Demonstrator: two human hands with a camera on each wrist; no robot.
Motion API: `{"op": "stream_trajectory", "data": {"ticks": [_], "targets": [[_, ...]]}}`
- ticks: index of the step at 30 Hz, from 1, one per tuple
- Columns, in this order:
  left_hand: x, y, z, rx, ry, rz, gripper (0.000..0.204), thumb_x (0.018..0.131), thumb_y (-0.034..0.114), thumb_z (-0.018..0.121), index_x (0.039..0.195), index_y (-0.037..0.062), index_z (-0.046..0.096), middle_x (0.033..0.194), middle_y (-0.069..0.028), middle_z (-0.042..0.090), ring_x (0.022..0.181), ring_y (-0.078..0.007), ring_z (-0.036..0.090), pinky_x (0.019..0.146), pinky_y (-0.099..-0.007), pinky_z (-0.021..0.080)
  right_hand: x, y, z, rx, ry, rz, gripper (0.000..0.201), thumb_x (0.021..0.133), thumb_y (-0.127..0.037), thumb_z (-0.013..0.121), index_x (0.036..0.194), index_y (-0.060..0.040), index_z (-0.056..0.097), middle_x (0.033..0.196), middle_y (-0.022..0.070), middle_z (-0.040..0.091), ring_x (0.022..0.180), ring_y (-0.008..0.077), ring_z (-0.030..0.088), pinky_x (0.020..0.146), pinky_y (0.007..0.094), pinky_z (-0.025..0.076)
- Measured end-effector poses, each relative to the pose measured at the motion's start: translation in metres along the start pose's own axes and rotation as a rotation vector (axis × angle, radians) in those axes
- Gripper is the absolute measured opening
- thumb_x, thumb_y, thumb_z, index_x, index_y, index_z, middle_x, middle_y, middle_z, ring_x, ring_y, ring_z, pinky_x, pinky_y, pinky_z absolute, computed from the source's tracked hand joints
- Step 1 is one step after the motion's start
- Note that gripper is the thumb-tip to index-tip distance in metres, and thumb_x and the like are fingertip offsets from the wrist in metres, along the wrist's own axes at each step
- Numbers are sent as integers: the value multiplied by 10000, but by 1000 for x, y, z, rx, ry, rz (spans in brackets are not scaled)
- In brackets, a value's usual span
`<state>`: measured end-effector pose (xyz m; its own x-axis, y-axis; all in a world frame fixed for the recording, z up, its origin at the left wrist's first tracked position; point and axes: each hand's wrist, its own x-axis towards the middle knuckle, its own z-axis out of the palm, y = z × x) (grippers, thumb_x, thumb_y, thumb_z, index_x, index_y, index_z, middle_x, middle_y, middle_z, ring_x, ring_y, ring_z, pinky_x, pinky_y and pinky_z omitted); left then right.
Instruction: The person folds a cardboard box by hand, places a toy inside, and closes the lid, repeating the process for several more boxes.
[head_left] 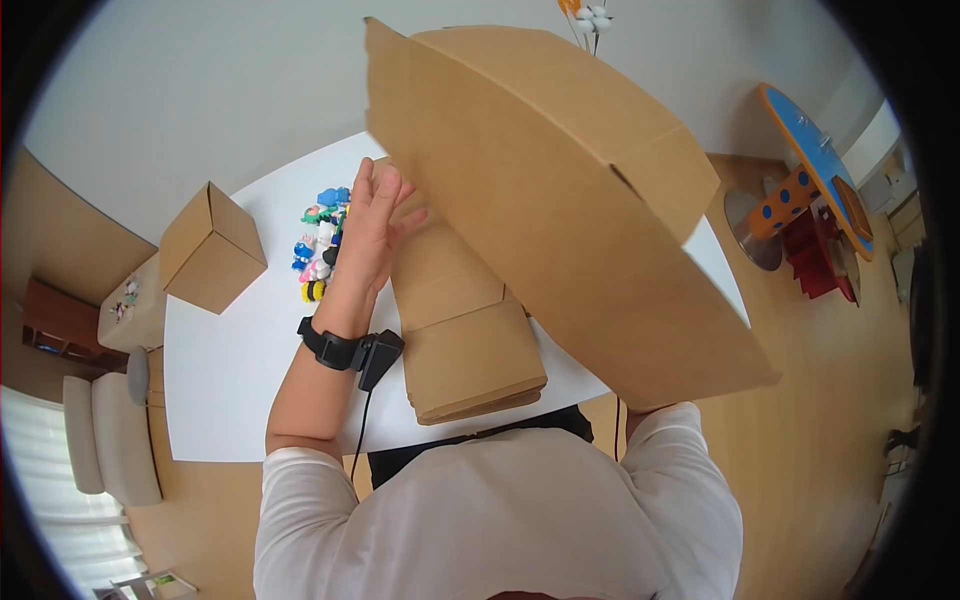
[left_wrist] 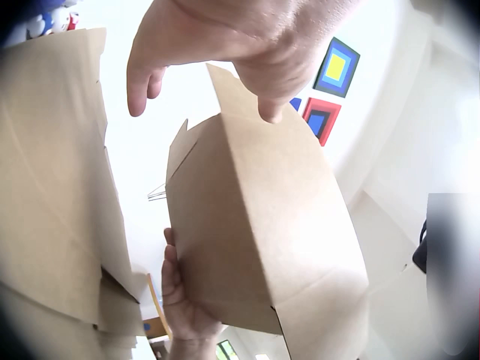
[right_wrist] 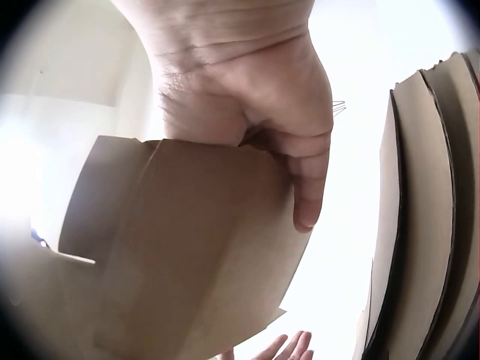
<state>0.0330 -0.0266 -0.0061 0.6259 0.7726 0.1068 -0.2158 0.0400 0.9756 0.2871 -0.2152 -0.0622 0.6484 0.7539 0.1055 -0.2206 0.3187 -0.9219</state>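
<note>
A partly unfolded cardboard box (head_left: 560, 200) is tilted up over the table's right half, its long flap slanting toward the person. My right hand (right_wrist: 255, 90) grips it at one end, fingers along its side; in the head view the box hides that hand. The left wrist view shows the right hand (left_wrist: 187, 307) at the box's lower edge. Beside the box's left end, my left hand (head_left: 375, 225) is raised with fingers loosely spread, holding nothing. Below lies a stack of flattened cardboard boxes (head_left: 475, 355).
Several small colourful toy figures (head_left: 320, 245) lie on the white table (head_left: 210, 390) left of the stack. A closed cardboard box (head_left: 215, 250) stands at the table's left edge. Flower stems (head_left: 590, 22) rise behind the tilted box. A blue-topped table (head_left: 815, 165) stands at far right.
</note>
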Motion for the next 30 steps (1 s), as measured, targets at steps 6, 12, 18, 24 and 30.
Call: {"op": "stream_trajectory", "data": {"ticks": [6, 12, 18, 24, 30], "targets": [[-16, 16, -2, -377, -190, -60, 492, 1014, 340, 535, 1393, 40, 448, 1371, -98, 523, 1255, -242, 524, 997, -386, 492, -12, 0, 16, 35, 29, -50, 469, 1026, -268, 495, 1407, 1, 448, 1361, 123, 538, 1223, 228, 527, 1022, 355, 430], [-22, 32, -30, -559, -112, 7, 349, 987, 245, 600, 1278, 65, 531, 1234, -88, 628, 1090, -253, 639, 933, -425, 558, -17, -4, 30, 60, 60, -106, 477, 1032, -286, 490, 1418, -11, 434, 1352, 127, 539, 1211, 230, 534, 1005, 365, 448], [-44, 98, -93, -236, 129, 855, 252, 1005, 176, 567, 1223, 55, 602, 1185, -71, 671, 1077, -193, 638, 944, -403, 517, 15, -15, 12, 221, -113, 11, 508, 1033, -360, 482, 1403, -15, 438, 1307, 191, 567, 1144, 254, 585, 948, 384, 489], [-90, 91, -74, 380, 390, 991, 176, 846, -46, 650, 994, 47, 668, 1349, -170, 474, 1183, -299, 566, 960, -436, 518, 5, -46, 34, 33, 79, -317, 555, 1034, -374, 468, 1409, 32, 414, 1313, 217, 565, 1153, 267, 593, 961, 378, 486], [-104, 87, -44, 667, -50, 892, 125, 733, 0, 768, 828, 46, 701, 1397, -174, 387, 1236, -362, 561, 1047, -452, 483, -17, -100, 105, -80, -226, -624, 732, 974, -482, 550, 1476, 6, 338, 1391, 226, 498, 1302, 299, 492, 1073, 398, 401]]}}
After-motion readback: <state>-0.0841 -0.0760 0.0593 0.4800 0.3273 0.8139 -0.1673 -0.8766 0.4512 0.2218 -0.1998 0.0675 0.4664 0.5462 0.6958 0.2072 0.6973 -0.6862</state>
